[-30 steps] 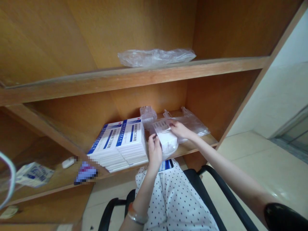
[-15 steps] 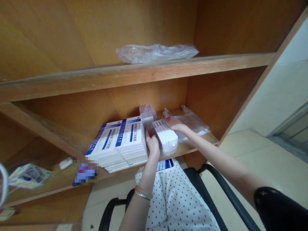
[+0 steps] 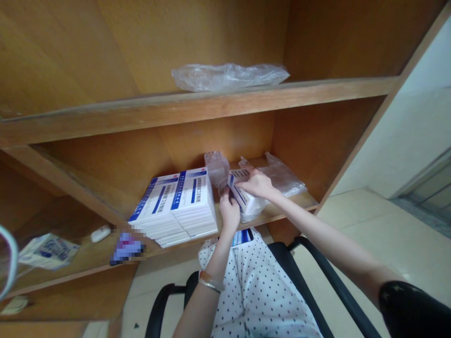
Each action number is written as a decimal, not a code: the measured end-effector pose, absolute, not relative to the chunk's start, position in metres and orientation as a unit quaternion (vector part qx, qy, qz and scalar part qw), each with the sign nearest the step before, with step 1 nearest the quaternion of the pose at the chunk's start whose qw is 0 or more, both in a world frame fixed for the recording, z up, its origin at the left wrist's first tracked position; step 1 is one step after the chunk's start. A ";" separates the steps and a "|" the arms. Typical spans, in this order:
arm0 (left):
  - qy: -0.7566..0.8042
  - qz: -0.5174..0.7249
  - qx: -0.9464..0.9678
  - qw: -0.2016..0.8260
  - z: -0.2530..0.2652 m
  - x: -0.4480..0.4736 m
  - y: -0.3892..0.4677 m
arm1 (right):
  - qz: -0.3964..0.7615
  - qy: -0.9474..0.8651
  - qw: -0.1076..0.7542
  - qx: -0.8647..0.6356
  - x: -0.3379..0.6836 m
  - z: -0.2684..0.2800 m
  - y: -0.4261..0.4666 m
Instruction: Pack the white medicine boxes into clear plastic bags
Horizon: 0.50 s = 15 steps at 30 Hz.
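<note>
A block of small white-and-blue medicine boxes [image 3: 251,205] sits tilted near the front edge of the middle shelf, with a clear plastic bag [image 3: 252,217] around its lower end. My right hand [image 3: 259,183] lies across the top of the block, its fingers bent over it. At the block's left side my left hand [image 3: 229,211] is closed against the bag; its fingertips are partly hidden. Left of that hand stand two stacks of wider white-and-blue boxes [image 3: 192,206]. A bunched translucent bag [image 3: 216,169] is behind my left hand.
A flat plastic bag [image 3: 285,180] lies on the right of this shelf. More crumpled plastic [image 3: 230,77] rests on the shelf above. Below, a phone [image 3: 242,237] lies on my lap. A carton [image 3: 49,251] stands in the left compartment. Black chair armrests [image 3: 334,281] flank me.
The block of boxes has turned and shifted slightly right, now showing its blue-marked side. My right hand has moved over its top, and my left hand has moved slightly right alongside it.
</note>
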<state>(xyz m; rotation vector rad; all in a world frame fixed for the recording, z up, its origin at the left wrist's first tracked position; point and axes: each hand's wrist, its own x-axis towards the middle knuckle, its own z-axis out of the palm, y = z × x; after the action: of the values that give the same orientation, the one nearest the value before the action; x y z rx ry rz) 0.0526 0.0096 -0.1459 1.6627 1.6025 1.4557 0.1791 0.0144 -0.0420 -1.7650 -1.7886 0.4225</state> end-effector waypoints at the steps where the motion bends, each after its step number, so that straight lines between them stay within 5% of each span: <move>1: 0.569 0.517 0.608 0.200 -0.145 0.053 0.010 | 0.169 -0.656 0.327 -0.659 0.185 -0.041 0.015; 8: 0.550 0.420 0.718 0.077 -0.124 0.067 -0.017 | 0.298 -0.530 0.575 -0.548 0.214 -0.013 0.013; 11: 0.466 0.378 0.798 0.064 -0.118 0.083 -0.037 | 0.356 -0.493 0.607 -0.512 0.209 -0.003 0.008; 15: 0.415 0.374 0.810 0.180 -0.128 0.113 -0.043 | 0.422 -0.476 0.595 -0.491 0.186 -0.010 -0.002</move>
<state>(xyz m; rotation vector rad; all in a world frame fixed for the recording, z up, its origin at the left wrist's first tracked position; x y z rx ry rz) 0.1126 -0.0427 -0.1281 2.2882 1.1734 1.0571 0.1858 -0.0024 -0.0102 -1.1410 -1.1051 0.9814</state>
